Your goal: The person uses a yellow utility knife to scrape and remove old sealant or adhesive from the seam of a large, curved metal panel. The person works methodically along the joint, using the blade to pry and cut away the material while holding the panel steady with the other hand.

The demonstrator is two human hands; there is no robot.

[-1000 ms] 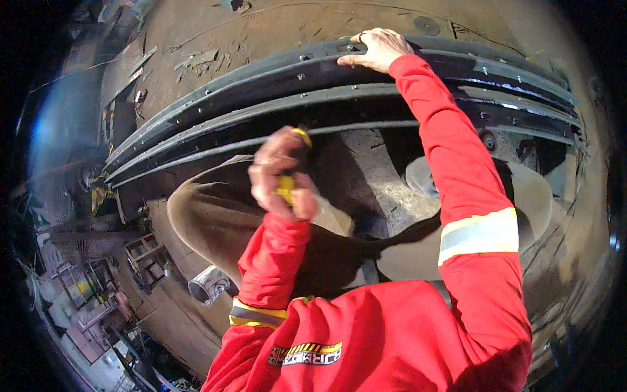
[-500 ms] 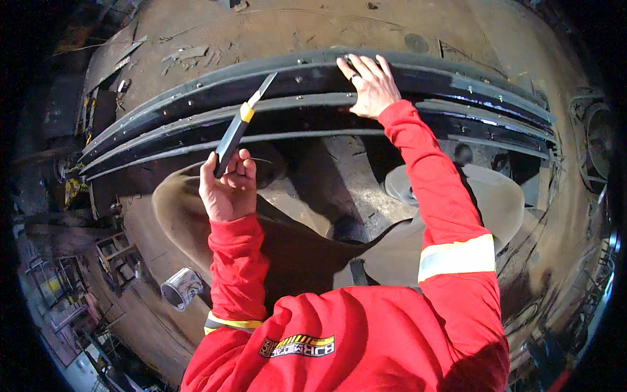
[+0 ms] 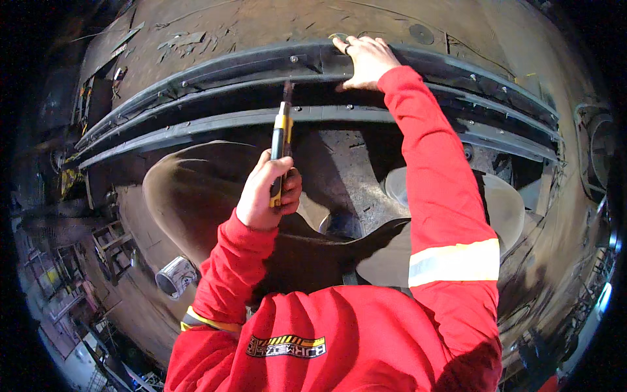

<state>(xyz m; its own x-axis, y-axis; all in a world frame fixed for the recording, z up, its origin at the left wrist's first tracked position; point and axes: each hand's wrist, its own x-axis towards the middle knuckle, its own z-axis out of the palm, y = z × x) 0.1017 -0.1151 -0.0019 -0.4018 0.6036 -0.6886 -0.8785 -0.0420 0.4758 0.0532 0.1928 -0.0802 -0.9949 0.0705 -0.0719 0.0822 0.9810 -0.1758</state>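
My left hand (image 3: 273, 191) is closed around the handle of a black and yellow utility knife (image 3: 279, 140). The knife points away from me. Its blade reaches the near edge of a long dark rail (image 3: 241, 75) fitted with bolts, but I cannot tell whether it touches. My right hand (image 3: 371, 62) grips this rail's far side right of the middle, fingers bent over the far edge and thumb on the near face. A dark ring sits on one finger. Nearer to me runs a second long bolted rail (image 3: 248, 119), parallel to the first.
My bent knees (image 3: 179, 176) are just below the rails. A white bucket (image 3: 176, 277) lies tipped at the lower left, beside a small wooden frame (image 3: 114, 245). Scraps (image 3: 183, 40) lie on the brown floor beyond the rails. A round metal part (image 3: 595, 140) is at the far right.
My left hand has closed firmly around the knife and swung it right, now pointing straight ahead. The rails have tilted, and my right hand has shifted slightly farther over the far edge.
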